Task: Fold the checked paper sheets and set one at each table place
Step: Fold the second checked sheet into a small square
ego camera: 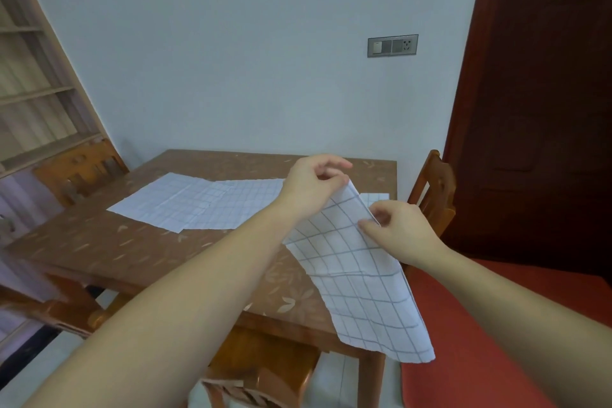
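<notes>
The pale wall (231, 43) filled the back of the view, with the dark red door (546, 109) standing tall on the right. Below them sat the brown leaf-patterned table (99, 252) with its far side toward that wall, and the red cushion (480, 325) ran along its right side. Wooden shelves (33, 93) rose on the left, one wooden chair (79, 166) was tucked at the table's far left, another chair (433, 189) stood at the far right. Out on the tabletop lay the flat checked sheets (205, 205), overlapping each other toward the far side. And here was the action: the held checked sheet (357, 281) was up off the table at the near right corner, draping down past the table's edge in front of the cushion. The left hand (311, 185) pinched its top corner between thumb and fingertips — the other fingers curled loosely above. The right hand (397, 225) pinched the sheet's right edge just below that corner — thumb and forefinger pressed on the paper. Smallest of all, the grey switch panel (392, 45) sat high on the wall.
</notes>
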